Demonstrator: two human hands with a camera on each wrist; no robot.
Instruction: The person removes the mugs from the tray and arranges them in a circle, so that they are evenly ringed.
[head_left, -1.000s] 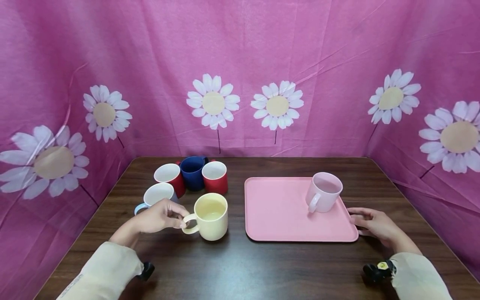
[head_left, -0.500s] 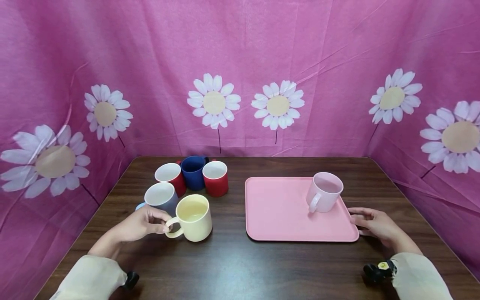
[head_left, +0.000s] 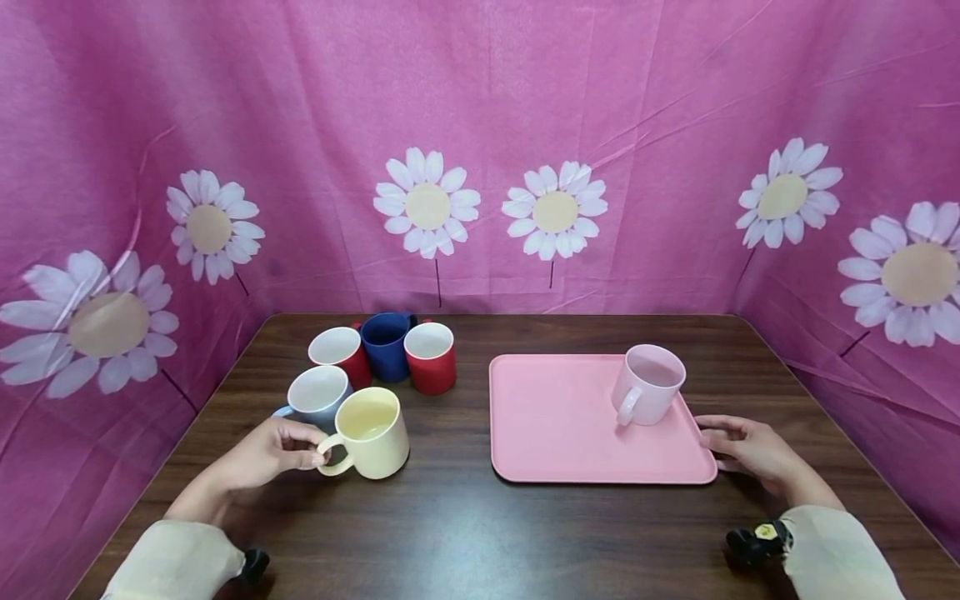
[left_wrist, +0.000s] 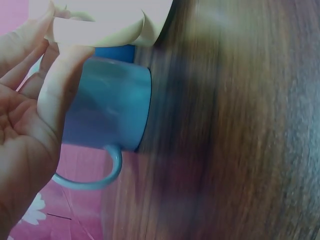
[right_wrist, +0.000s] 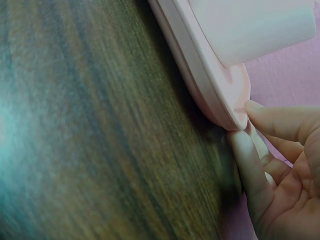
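My left hand [head_left: 273,450] pinches the handle of a cream mug [head_left: 370,432] that stands on the dark wooden table [head_left: 465,533], right beside a light blue mug [head_left: 318,394]. The left wrist view shows my fingers [left_wrist: 57,85] on the cream mug's handle [left_wrist: 95,30], with the light blue mug [left_wrist: 107,105] just behind. My right hand [head_left: 742,450] rests on the table with relaxed fingers touching the right edge of a pink tray [head_left: 555,425]. A pink mug [head_left: 648,385] stands on the tray's far right part. The right wrist view shows my fingertips [right_wrist: 265,112] against the tray's rim [right_wrist: 220,105].
Two red mugs [head_left: 341,354] [head_left: 431,357] and a dark blue mug [head_left: 385,343] cluster at the back left of the table. A pink cloth with daisies [head_left: 480,150] walls in the table at the back and both sides.
My left hand has drawn the cream mug leftward, from near the table's middle to beside the light blue mug. The right hand, tray and pink mug have stayed put.
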